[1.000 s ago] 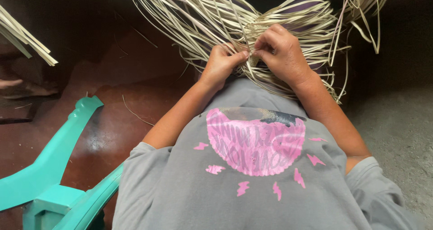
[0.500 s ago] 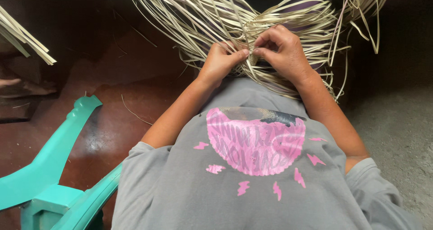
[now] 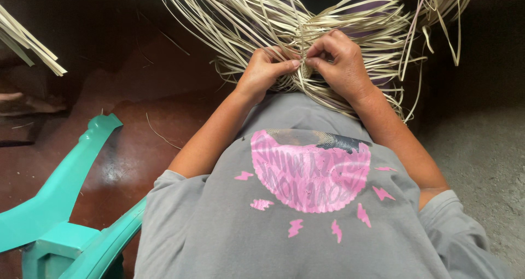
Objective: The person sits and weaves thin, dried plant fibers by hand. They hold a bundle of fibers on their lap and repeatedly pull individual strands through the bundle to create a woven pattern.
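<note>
Over the lap, close against the grey shirt [image 3: 306,224], both hands have drawn nearer than a second ago — left hand [image 3: 265,71] and right hand [image 3: 342,65] now meet fingertip to fingertip, each grip pinched shut on the pale straw strips [image 3: 306,24], which fan outward. Below lie a reddish floor [image 3: 126,153] at left, rough concrete at right, and a teal plastic chair [image 3: 60,202].

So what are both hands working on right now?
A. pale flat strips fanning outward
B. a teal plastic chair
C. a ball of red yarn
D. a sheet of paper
A: the left hand and right hand pinch together at the middle of pale flat strips that fan outward.
</note>
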